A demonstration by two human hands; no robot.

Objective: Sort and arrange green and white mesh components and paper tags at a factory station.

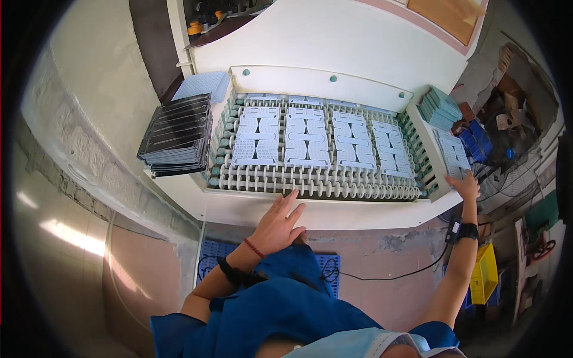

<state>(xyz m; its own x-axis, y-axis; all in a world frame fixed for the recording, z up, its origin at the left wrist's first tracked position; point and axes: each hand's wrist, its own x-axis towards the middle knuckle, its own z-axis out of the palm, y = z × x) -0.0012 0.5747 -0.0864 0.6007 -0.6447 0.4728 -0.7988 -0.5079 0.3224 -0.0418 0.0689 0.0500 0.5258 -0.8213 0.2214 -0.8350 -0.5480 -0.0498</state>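
My left hand [280, 224], fingers spread and holding nothing, hovers at the front edge of a white machine, by its rollers. My right hand [465, 186] reaches to the right ledge, its fingers around the near end of a light blue perforated panel [450, 152]. Part of that grip is hidden. On the rows of white roller discs [316, 182] lie several similar panels with cut-outs, among them a left one [256, 137], a middle one [307, 137] and a tilted right one [391, 149]. More panels show partly behind them, under the machine's white cover.
At the left stands a stack of black-topped panels [176, 134], with a light blue sheet [203, 86] behind it. A pale green stack [440, 108] sits on the right ledge. Blue bins [476, 142], a fan [513, 173] and a yellow crate [484, 274] stand right. A black cable [388, 278] crosses the floor.
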